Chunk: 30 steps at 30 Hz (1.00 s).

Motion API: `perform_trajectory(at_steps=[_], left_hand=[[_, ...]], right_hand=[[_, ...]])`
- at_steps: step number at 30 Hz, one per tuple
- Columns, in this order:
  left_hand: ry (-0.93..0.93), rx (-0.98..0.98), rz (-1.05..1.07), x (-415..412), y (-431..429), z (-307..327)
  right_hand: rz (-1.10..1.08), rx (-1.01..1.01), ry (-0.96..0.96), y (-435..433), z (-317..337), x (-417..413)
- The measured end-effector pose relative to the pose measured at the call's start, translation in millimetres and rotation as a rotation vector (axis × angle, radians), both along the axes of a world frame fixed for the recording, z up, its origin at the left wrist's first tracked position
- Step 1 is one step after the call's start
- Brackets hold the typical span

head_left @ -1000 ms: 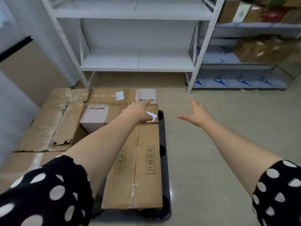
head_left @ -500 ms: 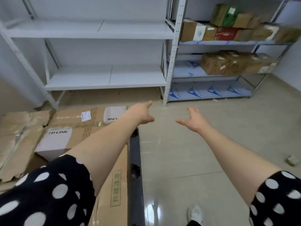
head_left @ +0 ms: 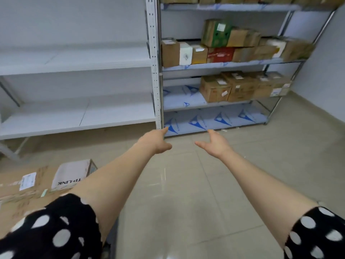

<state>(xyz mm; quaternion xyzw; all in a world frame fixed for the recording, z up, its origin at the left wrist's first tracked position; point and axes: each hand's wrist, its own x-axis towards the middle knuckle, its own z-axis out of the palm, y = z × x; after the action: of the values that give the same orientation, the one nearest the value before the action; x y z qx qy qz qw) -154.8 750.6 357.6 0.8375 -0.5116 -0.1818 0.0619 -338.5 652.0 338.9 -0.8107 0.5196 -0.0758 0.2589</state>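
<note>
Both my arms stretch forward over the tiled floor. My left hand [head_left: 155, 141] is held out with fingers relaxed and holds nothing. My right hand [head_left: 216, 144] is spread, palm turned inward, thumb out to the left, and is also empty. Neither hand touches anything. Ahead of them stands a metal rack [head_left: 155, 71] whose right bay holds several cardboard boxes [head_left: 216, 88] on its middle shelves. At the lower left lie flat cardboard cartons [head_left: 28, 184], one with a white TP-LINK label [head_left: 71, 173].
The left bay has bare white shelves [head_left: 78, 116]. The lowest right shelf [head_left: 214, 120] carries a blue-printed sheet. More boxes [head_left: 231, 45] fill the upper right shelf. Open tiled floor [head_left: 186, 193] lies ahead and to the right, up to the right wall.
The view has swung right and up: the cartons slid to the lower left and the right rack with boxes came into view. Both hands stay outstretched and empty.
</note>
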Motion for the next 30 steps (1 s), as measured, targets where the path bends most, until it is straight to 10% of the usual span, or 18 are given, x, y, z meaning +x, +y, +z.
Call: perform_trajectory(at_steps=[30], left_hand=[[0.085, 0.071, -0.164, 2.0, -672.9, -66.0]], right_hand=[[-0.196, 0.14, -0.056, -633.8, -63.1, -28.0]])
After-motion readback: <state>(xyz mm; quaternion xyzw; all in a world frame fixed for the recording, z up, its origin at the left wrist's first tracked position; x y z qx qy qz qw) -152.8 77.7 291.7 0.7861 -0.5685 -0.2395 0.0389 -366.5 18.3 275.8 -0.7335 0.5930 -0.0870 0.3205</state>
